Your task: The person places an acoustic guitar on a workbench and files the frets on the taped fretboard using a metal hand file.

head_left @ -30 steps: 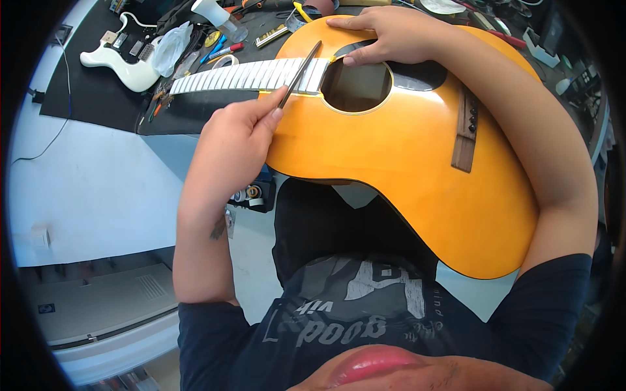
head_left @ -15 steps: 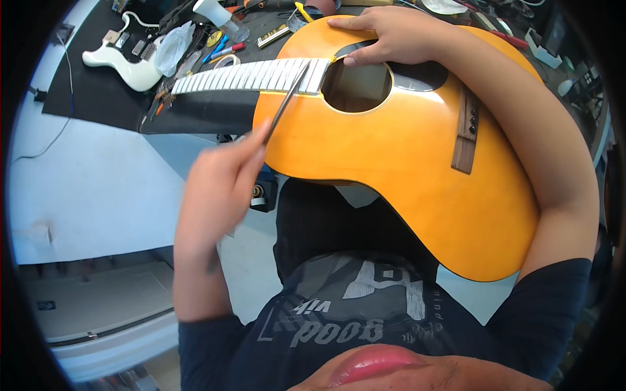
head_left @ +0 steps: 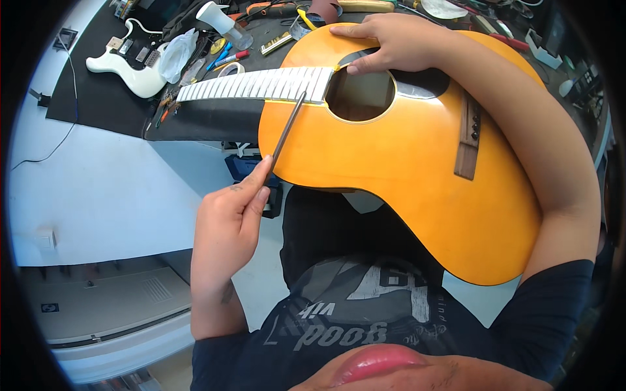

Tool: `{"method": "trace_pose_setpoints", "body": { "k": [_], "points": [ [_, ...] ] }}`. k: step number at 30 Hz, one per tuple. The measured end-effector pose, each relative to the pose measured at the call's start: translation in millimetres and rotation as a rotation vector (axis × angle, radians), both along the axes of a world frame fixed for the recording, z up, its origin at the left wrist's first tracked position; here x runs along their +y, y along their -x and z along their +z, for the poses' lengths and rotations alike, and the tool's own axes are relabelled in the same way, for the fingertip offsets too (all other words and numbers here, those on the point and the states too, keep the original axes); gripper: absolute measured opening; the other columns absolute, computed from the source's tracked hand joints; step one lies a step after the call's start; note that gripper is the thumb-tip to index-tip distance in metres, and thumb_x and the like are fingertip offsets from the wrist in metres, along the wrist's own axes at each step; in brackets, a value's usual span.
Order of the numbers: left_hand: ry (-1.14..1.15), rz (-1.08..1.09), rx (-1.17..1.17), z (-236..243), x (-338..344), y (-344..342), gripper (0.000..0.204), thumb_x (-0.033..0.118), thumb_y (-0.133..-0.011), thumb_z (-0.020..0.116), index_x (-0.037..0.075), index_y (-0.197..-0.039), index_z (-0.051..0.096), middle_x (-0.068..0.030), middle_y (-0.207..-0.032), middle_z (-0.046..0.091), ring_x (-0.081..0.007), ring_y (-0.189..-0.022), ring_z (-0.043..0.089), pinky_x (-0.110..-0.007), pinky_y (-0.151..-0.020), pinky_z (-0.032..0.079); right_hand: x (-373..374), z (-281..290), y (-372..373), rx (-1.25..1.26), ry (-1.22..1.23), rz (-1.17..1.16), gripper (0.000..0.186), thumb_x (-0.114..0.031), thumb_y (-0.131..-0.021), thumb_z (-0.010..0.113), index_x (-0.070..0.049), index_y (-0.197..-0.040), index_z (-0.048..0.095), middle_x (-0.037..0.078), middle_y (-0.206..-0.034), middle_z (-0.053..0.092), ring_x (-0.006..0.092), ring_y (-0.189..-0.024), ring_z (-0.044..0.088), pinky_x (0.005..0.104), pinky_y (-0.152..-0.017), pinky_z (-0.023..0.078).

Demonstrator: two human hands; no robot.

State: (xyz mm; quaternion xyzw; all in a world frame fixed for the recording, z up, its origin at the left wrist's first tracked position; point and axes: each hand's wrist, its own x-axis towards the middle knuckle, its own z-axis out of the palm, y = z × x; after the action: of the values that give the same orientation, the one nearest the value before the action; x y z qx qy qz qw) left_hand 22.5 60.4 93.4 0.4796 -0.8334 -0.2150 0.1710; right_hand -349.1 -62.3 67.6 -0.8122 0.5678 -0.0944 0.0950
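Observation:
An orange-topped acoustic guitar (head_left: 365,156) lies across my lap and the bench edge, its neck pointing left. Strips of white tape cover its fretboard (head_left: 254,83), with the frets showing as thin lines between them. My left hand (head_left: 228,225) is closed round a thin dark file (head_left: 287,132), index finger stretched along it. The file's tip meets the near edge of the fretboard, close to the soundhole (head_left: 360,94). Flat on the guitar's top, fingers spread, my right hand (head_left: 404,42) rests beyond the soundhole, its forearm draped over the body by the bridge (head_left: 467,140).
On the dark bench mat (head_left: 85,98) lie a white electric guitar body (head_left: 140,78), a plastic bag (head_left: 177,57), markers (head_left: 231,57), a tape roll (head_left: 231,69) and a pump bottle (head_left: 225,26). More tools crowd the far side. A blue case (head_left: 240,167) stands below the bench edge.
My left hand has drawn back toward me, bringing the file's tip from the far part of the fretboard to its near edge. The right hand stays on the guitar top.

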Motion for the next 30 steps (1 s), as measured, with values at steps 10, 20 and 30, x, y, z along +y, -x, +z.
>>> {"method": "trace_pose_setpoints", "body": {
  "k": [10, 20, 30],
  "points": [
    [-0.034, 0.042, 0.097, -0.6, -4.7, 13.1, 0.046, 0.001, -0.107, 0.061, -0.001, -0.152, 0.066, -0.0161, -0.099, 0.076, -0.0177, -0.077, 0.063, -0.031, -0.075, 0.051, -3.3, -7.6, 2.3, -0.016, 0.056, 0.010, 0.088, -0.062, -0.099, 0.077, -0.026, -0.173, 0.046, 0.022, -0.154, 0.063, 0.0392, -0.143, 0.060, 0.0457, -0.121, 0.047],
    [0.071, -0.046, 0.009, 10.5, -12.6, 25.4, 0.043, 0.002, -0.105, 0.062, 0.002, -0.147, 0.071, -0.0236, -0.082, 0.071, -0.0323, -0.071, 0.068, -0.038, -0.075, 0.053, 3.7, -0.3, 8.3, -0.066, 0.005, 0.023, 0.087, -0.054, -0.099, 0.079, -0.030, -0.175, 0.043, 0.019, -0.153, 0.062, 0.0369, -0.142, 0.060, 0.0460, -0.121, 0.047],
    [0.224, -0.077, -0.175, -2.6, 17.4, 14.9, 0.042, 0.010, -0.104, 0.068, 0.004, -0.145, 0.074, -0.0093, -0.074, 0.065, -0.0287, -0.078, 0.061, -0.045, -0.080, 0.035, 7.3, -3.1, 12.5, -0.063, -0.024, 0.014, 0.083, -0.050, -0.101, 0.080, -0.030, -0.174, 0.046, 0.017, -0.153, 0.063, 0.0341, -0.141, 0.061, 0.0440, -0.120, 0.047]
  ]
}}
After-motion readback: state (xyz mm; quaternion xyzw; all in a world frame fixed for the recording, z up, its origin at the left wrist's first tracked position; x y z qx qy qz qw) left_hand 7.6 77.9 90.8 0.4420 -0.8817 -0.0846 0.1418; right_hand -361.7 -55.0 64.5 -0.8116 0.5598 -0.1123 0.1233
